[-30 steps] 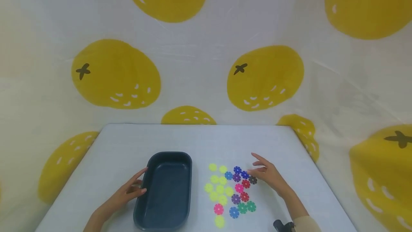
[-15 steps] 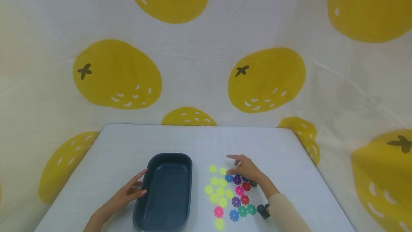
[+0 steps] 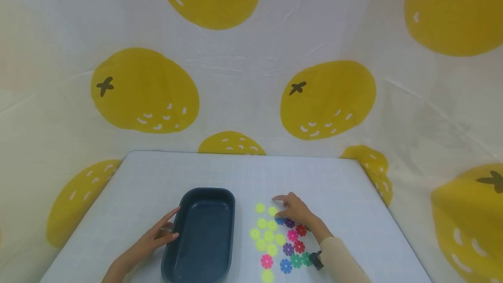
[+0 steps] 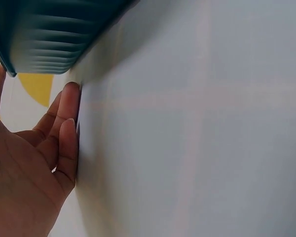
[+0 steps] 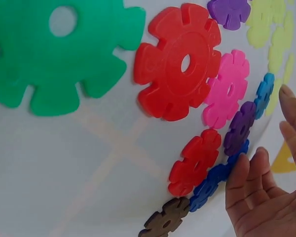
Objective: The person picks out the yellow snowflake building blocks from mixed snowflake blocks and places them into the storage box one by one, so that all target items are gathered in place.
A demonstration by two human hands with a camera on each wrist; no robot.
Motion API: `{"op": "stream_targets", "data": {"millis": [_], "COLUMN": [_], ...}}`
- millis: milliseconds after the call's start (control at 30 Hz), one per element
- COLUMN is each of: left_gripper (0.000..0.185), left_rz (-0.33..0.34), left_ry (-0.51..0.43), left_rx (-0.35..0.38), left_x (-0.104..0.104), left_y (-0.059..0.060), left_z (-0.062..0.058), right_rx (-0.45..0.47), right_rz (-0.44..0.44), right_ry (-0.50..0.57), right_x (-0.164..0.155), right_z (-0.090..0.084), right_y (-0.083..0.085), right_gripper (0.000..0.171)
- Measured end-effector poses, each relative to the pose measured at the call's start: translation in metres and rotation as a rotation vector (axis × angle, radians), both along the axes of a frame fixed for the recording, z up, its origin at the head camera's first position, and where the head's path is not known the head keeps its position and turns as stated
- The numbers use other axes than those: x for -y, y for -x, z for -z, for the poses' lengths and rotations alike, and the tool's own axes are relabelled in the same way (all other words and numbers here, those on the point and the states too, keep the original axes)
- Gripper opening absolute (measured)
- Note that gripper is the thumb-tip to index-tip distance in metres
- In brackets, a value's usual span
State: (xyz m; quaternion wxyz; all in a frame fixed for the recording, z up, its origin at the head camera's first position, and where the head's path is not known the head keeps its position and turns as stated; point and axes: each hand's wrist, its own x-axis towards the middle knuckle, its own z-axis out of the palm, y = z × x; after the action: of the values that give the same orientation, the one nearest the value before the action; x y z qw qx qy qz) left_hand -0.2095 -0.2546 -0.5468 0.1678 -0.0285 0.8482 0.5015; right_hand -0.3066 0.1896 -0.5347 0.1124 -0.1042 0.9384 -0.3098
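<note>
My left hand (image 3: 147,239) rests against the left side of a dark blue rectangular tray (image 3: 206,241), its fingertips touching the rim. In the left wrist view, the bent lower fingers (image 4: 68,106) lie by the table below the tray's ribbed wall (image 4: 49,42). My right hand (image 3: 296,211) hovers over the far end of a cluster of flower-shaped plastic discs, thumb and forefinger apart. Under its thumb are a yellow disc (image 3: 273,211) and a light blue disc (image 5: 264,95). Its palm hides part of the dark blue discs (image 5: 205,191); a purple disc (image 5: 240,129) lies close by.
Several yellow discs (image 3: 268,236) lie between the tray and the coloured ones. Red (image 3: 299,246), pink (image 3: 267,261), green (image 3: 296,260) and brown (image 5: 168,217) discs lie flat on the white table (image 3: 173,169). Behind stands a fruit-printed cloth (image 3: 239,82).
My right hand has moved left, from the dark blue and brown discs to the yellow and light blue ones. My left hand has stayed at the tray.
</note>
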Motion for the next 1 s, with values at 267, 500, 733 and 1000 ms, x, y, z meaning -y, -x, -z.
{"op": "stream_targets", "data": {"millis": [267,500,733,1000], "left_gripper": [0.070,0.070,0.069,0.070], "left_rz": [0.001,0.003,0.008,0.004], "left_ry": [0.010,0.003,-0.006,0.002], "left_rx": [-0.004,-0.017,-0.031,-0.024], "left_x": [0.000,0.001,-0.001,-0.004], "left_y": [-0.001,-0.001,-0.001,-0.001], "left_z": [0.002,0.003,0.002,0.001], "right_rx": [-0.048,-0.050,-0.093,-0.118], "right_rz": [-0.020,-0.013,-0.017,-0.029], "right_ry": [0.005,-0.010,-0.019,-0.001], "right_x": [0.002,0.005,0.008,0.010], "right_z": [0.003,0.006,0.006,0.008], "right_y": [-0.002,-0.002,-0.001,0.000], "right_gripper": [0.047,0.043,0.031,0.024]}}
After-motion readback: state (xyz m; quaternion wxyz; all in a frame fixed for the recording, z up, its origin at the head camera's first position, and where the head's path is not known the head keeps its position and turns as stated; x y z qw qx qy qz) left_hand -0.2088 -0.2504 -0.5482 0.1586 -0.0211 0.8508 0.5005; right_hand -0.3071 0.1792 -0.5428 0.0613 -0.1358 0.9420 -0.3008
